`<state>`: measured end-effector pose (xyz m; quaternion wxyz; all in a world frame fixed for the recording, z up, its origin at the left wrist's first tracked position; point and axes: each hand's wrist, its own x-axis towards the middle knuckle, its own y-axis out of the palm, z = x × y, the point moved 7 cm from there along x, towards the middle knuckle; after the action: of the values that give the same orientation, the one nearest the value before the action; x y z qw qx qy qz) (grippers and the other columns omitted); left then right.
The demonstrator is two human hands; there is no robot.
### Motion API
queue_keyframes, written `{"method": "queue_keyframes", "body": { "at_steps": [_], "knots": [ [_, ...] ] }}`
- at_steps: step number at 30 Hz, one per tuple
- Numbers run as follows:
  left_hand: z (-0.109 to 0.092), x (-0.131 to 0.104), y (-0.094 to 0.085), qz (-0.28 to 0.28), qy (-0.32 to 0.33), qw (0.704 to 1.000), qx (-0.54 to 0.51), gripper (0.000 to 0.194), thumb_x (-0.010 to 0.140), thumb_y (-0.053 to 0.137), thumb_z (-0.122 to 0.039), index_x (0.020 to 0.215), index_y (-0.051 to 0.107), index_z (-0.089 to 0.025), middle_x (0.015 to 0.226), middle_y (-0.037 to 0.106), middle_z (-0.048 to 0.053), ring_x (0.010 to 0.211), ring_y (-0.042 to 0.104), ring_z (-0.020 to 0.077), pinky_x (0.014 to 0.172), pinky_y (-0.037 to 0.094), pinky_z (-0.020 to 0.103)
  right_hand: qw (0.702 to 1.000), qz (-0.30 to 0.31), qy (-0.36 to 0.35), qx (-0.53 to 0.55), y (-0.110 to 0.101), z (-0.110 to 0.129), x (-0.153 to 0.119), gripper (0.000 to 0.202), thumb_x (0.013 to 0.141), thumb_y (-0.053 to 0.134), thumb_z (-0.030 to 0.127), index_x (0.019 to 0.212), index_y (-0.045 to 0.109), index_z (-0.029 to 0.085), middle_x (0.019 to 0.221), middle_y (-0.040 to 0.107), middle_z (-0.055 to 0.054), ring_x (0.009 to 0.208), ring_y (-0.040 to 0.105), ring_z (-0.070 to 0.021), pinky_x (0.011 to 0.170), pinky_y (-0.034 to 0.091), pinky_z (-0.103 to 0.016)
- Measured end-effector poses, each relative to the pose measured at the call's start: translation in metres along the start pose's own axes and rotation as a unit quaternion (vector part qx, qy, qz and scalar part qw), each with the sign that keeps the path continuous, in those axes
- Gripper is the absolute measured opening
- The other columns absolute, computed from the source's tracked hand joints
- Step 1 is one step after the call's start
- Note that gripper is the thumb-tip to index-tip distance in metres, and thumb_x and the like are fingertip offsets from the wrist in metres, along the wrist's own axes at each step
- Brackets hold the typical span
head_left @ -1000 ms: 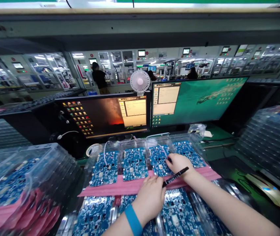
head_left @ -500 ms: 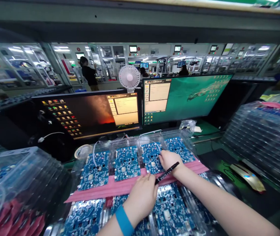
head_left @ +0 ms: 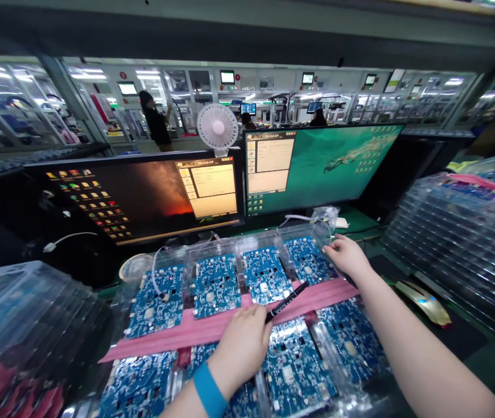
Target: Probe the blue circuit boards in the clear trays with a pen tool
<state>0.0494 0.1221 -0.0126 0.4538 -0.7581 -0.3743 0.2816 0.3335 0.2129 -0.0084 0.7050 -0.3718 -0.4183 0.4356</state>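
Observation:
My left hand [head_left: 244,337], with a blue band at the wrist, is closed around a black marker pen [head_left: 288,300]. It rests on the pink strip [head_left: 151,343] that crosses a clear plastic tray [head_left: 114,313] of blue circuit boards [head_left: 216,285]. At the tray's far right corner, my right hand [head_left: 348,255] pinches what looks like the small end of a white cable [head_left: 297,217], beside the rightmost back-row board [head_left: 310,259]. Most of that end is hidden by the fingers. A second white cable [head_left: 155,270] runs onto the leftmost back-row board.
Two monitors [head_left: 143,191] stand behind the tray, with a small white fan [head_left: 217,128] between them. Clear tray stacks rise at left [head_left: 33,290] and right [head_left: 456,232]. A gold mouse [head_left: 423,303] lies at the right. Several people are in the background.
My right hand has moved right, from the third back-row board to beyond the fourth, and the white cable has gone with it. My left hand still holds the pen. The view has shifted slightly.

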Motion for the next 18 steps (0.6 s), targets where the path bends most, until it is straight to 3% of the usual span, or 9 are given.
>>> {"method": "queue_keyframes", "body": {
  "at_steps": [5,18],
  "knots": [
    [-0.001,0.0,0.0,-0.002,0.008,1.0,-0.001,0.024,0.085,0.033,-0.024,0.102,0.048,-0.017,0.095,0.057,0.007,0.09,0.051,0.0201,0.083,0.038,0.035,0.998,0.061,-0.014,0.016,0.027,0.004,-0.003,0.019,0.072,0.058,0.025,0.056,0.056,0.017,0.096,0.056,-0.008,0.113,0.037,-0.0172,0.085,0.035,-0.021],
    [0.0,0.0,0.0,0.006,0.001,1.0,0.01,0.025,0.085,0.032,-0.027,0.1,0.05,-0.016,0.1,0.057,0.009,0.094,0.05,0.0212,0.086,0.037,0.037,0.997,0.072,0.011,-0.006,0.029,0.002,-0.004,0.02,0.076,0.056,0.027,0.059,0.055,0.017,0.096,0.055,-0.008,0.111,0.038,-0.0184,0.084,0.036,-0.023]
  ]
}}
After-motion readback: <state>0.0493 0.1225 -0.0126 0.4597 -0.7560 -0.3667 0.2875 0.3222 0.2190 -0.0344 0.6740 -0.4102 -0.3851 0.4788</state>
